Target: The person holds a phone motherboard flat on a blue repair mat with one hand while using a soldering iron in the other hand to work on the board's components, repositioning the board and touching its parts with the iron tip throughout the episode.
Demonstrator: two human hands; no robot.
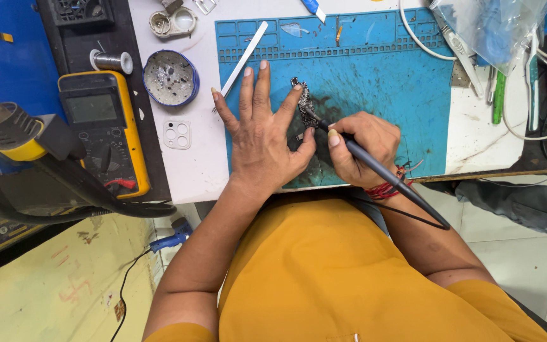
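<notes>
On the blue mat (381, 69), a small circuit board (302, 101) is pinned by the open left hand (262, 136); a soldering iron (375, 168) is gripped by the right hand (362, 149).

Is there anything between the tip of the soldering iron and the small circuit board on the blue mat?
Nothing visible. The iron in the right hand already reaches the board, which the left hand steadies with one finger.

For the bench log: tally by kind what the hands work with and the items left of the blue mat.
Soldering iron, in the right hand: 1
Small circuit board, under the left hand: 1
Blue work mat: 1
Yellow multimeter: 1
Round blue tin: 1
Solder spool: 1
Hot-air gun: 1
Total: 7
</notes>
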